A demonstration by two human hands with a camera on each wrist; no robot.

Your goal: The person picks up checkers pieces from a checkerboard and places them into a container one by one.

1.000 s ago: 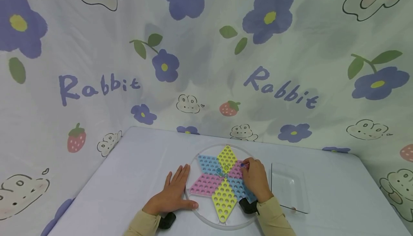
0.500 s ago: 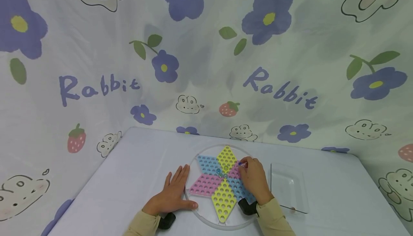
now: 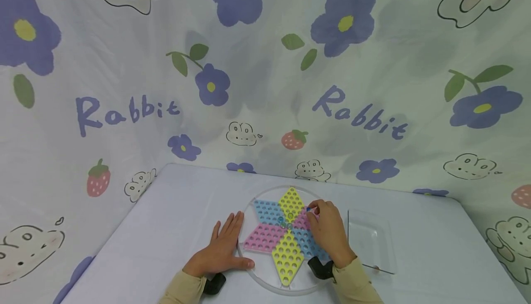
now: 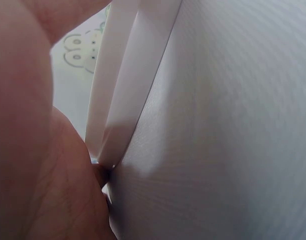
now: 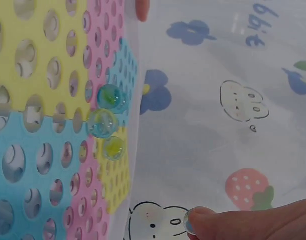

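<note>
1. A small marble (image 3: 309, 209) is pinched between thumb and fingertip of the right hand (image 3: 330, 230).
2. Below that hand's fingertips lies a pink section (image 3: 302, 221) of the star-patterned board (image 3: 286, 258). The marble is partly covered by fingers in the head view; in the right wrist view a gap is shown between it and the board.
3. Left of the right hand, more marbles (image 5: 103, 123) are clustered at the board's centre, three being plainly told apart in the right wrist view.
4. The left hand (image 3: 224, 248) is laid with fingers straight against the board's left edge; only by the left wrist view is the rim's side wall (image 4: 138, 65) shown close up.
5. Part of the board is blocked from the head view by the right hand and the black device (image 3: 321, 267) at its wrist.
6. Right of that hand, a clear box (image 3: 369, 237) is set on the bench (image 3: 166, 230); beyond both hands, a printed curtain (image 3: 257, 73) is hung.
</note>
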